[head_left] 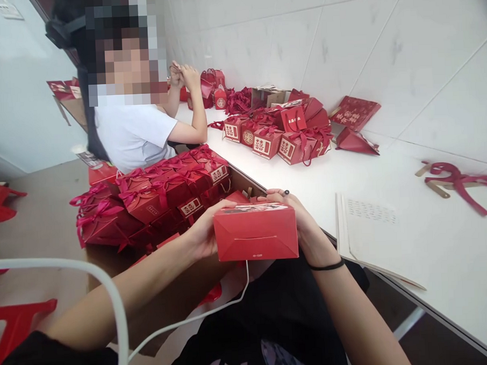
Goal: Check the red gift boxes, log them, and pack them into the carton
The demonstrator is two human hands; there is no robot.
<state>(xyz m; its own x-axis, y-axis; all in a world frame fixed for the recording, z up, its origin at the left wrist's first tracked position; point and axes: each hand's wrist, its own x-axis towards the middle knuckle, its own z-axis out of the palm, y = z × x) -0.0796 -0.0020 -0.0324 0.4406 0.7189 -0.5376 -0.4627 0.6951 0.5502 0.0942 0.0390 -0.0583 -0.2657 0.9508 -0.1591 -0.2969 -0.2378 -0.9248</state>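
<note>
Here, beside the white table, a brown carton holds rows of ribboned red boxes, while by the table's near edge a single red box is clamped between the person's left hand and right hand, the latter wearing a black wristband

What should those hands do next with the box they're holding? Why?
Perhaps tip the red box folded end down: the left hand and right hand hold its sides, that end faces the camera, and nearby ribbon-tied boxes stand upright.

Illegible lettering on red box
</note>
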